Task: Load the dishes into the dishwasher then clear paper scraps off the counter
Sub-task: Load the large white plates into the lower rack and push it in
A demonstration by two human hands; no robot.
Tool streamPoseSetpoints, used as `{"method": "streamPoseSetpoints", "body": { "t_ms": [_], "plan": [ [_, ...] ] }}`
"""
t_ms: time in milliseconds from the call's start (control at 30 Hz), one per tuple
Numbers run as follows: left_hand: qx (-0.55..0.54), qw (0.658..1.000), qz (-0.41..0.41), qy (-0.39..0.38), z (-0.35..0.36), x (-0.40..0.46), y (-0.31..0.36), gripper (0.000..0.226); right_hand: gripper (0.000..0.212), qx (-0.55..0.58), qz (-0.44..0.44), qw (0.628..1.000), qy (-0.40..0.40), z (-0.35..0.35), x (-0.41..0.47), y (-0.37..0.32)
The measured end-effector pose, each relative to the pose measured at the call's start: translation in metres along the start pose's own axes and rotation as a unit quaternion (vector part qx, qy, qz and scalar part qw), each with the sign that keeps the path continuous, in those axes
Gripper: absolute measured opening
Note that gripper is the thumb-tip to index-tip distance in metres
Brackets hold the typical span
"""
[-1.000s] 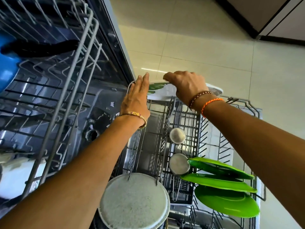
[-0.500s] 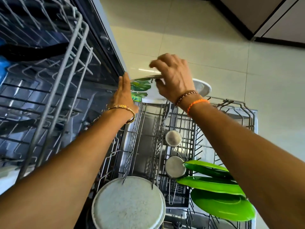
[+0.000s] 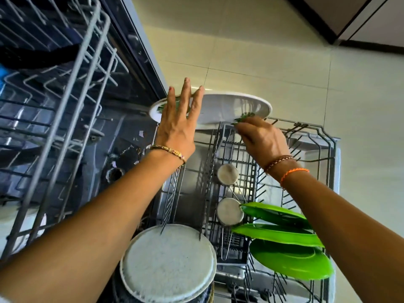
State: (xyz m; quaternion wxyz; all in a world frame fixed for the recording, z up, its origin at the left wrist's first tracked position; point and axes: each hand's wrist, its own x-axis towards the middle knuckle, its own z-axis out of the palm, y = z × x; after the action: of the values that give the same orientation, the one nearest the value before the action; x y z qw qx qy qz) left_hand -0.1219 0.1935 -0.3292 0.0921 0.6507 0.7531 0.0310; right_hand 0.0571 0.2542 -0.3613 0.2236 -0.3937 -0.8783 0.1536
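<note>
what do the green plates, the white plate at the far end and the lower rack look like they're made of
Green plates: probably plastic or melamine, with vivid uniform colour and a glossy sheen.
White plate: glazed ceramic or melamine, smooth and white with a green leaf print; the look leaves it open.
Lower rack: metal wire, apparently grey-coated, thin bent rods and tines.

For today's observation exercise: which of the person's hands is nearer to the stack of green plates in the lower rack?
Right. The right hand hovers above the green plates on their side of the rack; the left hand lies further off, against the white plate.
</note>
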Motion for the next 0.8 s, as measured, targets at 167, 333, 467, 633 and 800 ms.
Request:
{"method": "streamPoseSetpoints", "body": {
  "t_ms": [167, 333, 467, 633, 800],
  "plan": [
    [-0.050, 0.998, -0.027, -0.021, 0.002, -0.008, -0.009, 0.103, 0.038, 0.008, 0.060, 0.991, 0.121, 0.009, 0.016, -0.016],
    [-0.070, 0.975, -0.177, -0.117, -0.001, -0.025, -0.051, 0.104, 0.077, -0.112, -0.070, 0.990, 0.053, 0.006, 0.015, -0.019],
    [-0.077, 0.978, -0.172, -0.086, 0.005, -0.033, -0.056, 0.098, 0.073, -0.093, -0.032, 0.990, 0.104, 0.009, 0.015, -0.018],
    [-0.135, 0.975, -0.176, 0.022, 0.011, -0.025, -0.025, 0.097, 0.068, -0.069, 0.067, 0.994, 0.050, -0.001, 0.022, -0.017],
    [-0.110, 0.971, -0.212, -0.023, 0.006, -0.017, -0.023, 0.099, 0.081, -0.073, 0.091, 0.987, -0.112, -0.014, 0.024, -0.022]
  ]
}}
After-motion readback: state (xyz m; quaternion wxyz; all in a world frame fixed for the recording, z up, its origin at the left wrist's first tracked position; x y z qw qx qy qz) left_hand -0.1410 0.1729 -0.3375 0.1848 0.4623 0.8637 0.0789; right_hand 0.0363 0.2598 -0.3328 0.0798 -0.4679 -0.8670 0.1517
